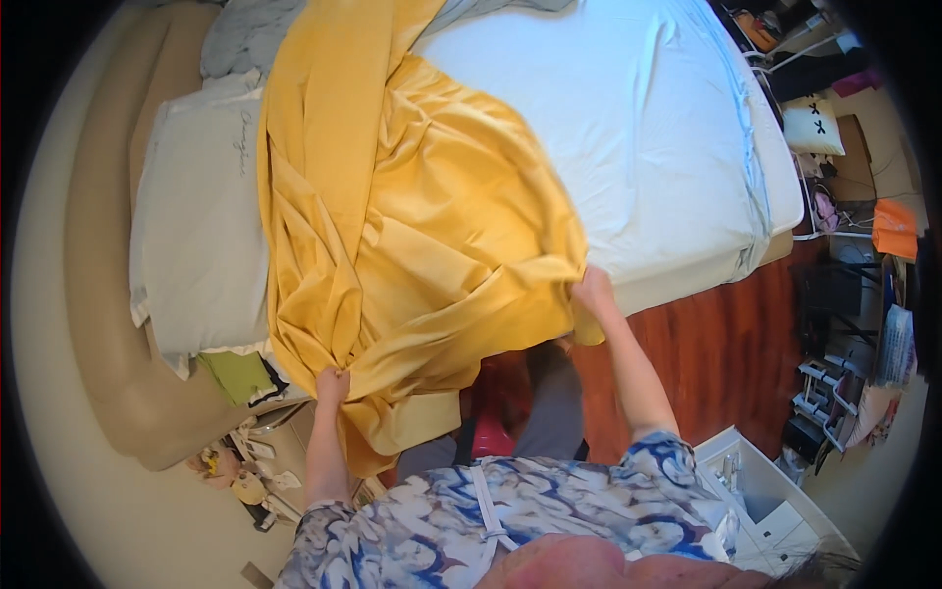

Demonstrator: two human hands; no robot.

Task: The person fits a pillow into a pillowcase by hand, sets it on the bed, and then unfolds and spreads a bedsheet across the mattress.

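Head view, places relative to the bed (638,157). Yellow cloth (451,211) lies across the bed toward its head end, far side to near side, bunched in loose folds; its near edge hangs past the bed's near side. Left hand (333,385): closed in a fist on the cloth, just off the near side, toward the head end. Right hand (593,292): also closed on the cloth, at its edge nearest the foot end, by the near side. Cloth stretches between both hands, creased, sagging some.

Pale pillow (201,211) at the bed's head end, partly under the cloth; beige headboard (98,285) behind it. Green folded item (234,375) at the near corner of the head end. Foot half: pale blue-white sheet (599,88), lightly wrinkled. Reddish wood floor (706,339) along the near side. Pale cushion (813,126) and orange bag (894,230) beyond the foot end.
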